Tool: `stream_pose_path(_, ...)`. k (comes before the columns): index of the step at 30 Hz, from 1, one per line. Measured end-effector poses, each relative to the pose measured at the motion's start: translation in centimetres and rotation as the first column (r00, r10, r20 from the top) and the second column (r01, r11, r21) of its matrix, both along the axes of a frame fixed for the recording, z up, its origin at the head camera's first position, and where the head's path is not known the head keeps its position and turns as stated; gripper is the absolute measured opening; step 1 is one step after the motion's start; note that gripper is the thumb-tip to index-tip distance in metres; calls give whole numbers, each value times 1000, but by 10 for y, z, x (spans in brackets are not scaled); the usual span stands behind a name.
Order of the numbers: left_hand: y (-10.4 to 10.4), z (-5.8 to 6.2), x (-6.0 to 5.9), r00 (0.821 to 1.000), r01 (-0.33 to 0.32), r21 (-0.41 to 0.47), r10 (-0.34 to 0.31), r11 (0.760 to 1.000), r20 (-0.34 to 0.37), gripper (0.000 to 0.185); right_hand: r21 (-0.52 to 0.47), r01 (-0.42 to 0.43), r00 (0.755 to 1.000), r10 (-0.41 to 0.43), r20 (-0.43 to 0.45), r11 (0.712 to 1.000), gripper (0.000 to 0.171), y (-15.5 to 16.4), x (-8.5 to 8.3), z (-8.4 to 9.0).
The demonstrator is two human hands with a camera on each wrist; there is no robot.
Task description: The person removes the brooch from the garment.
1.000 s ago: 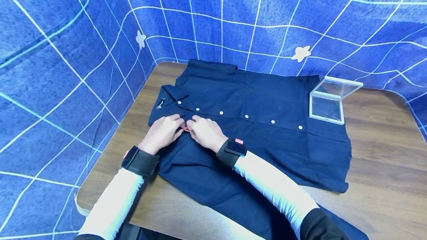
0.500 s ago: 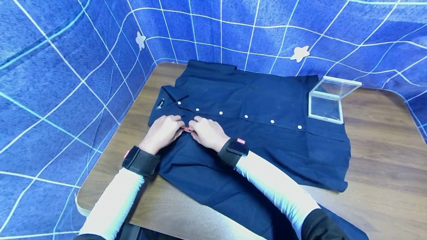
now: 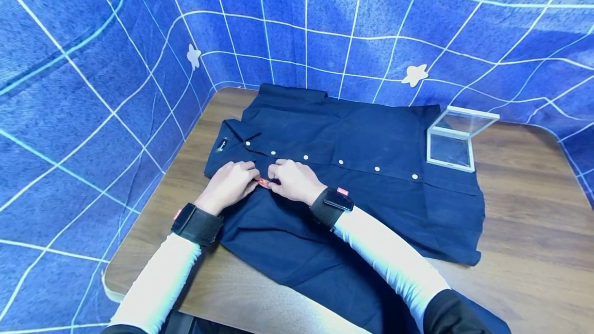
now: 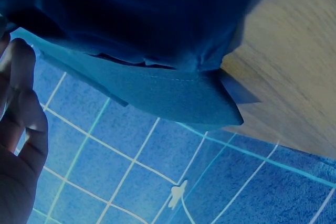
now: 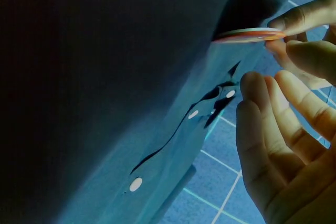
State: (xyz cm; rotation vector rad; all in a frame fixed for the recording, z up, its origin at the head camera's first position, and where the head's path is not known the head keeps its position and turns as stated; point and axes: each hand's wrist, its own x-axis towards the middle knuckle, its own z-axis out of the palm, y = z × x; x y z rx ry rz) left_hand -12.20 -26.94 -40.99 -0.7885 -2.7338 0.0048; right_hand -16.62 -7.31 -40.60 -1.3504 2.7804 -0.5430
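Small flat red-and-white disc [image 3: 264, 183], a badge or pin by the look of it, sits on the chest of the dark navy shirt [image 3: 352, 169], just below the button placket near the collar. In the right wrist view the disc [image 5: 249, 34] shows edge-on: thin, lying flat against the cloth, its face turned away from the fabric. No marked long axis; round as far as can be told.

Left hand [image 3: 229, 184]: fingertips curled in on the disc's left edge, pinching it. In the right wrist view a thumb and finger close on the disc's rim.

Right hand [image 3: 293, 181]: fingers bent, tips meeting the disc from the right, touching it. In its own wrist view the right hand's fingers [image 5: 273, 124] are loosely curved just under the disc; a firm grasp cannot be confirmed.

Shirt lies buttoned and spread flat on the wooden table [image 3: 533, 210], collar to the left, hem to the right, long axis running left to right. White buttons [image 3: 341, 162] line the placket.

Clear plastic box [image 3: 457, 138], lid propped open, stands on the shirt's far right corner. Blue grid-patterned cloth [image 3: 93, 66] surrounds the table.
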Motion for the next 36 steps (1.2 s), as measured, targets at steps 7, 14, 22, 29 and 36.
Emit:
stream_pose_path(7,0,-1,1,1000,-3,12,3,1000,-9,9,30,-11,1000,10,29,999,11,-5,1,-3)
stream_pose_path(14,0,-2,2,999,-35,40,35,999,3,10,54,0,1000,-1,16,999,15,-11,0,-8)
stream_pose_path(22,1,-2,3,999,-27,73,25,997,26,14,27,11,998,-9,-66,1000,18,-19,1,-14)
stream_pose_path(29,1,-4,3,999,-40,80,39,996,13,17,55,37,994,-31,-107,998,18,-24,1,-15)
stream_pose_path(36,2,-4,3,999,-45,91,44,995,15,18,100,58,995,-49,-92,993,15,-26,0,-16)
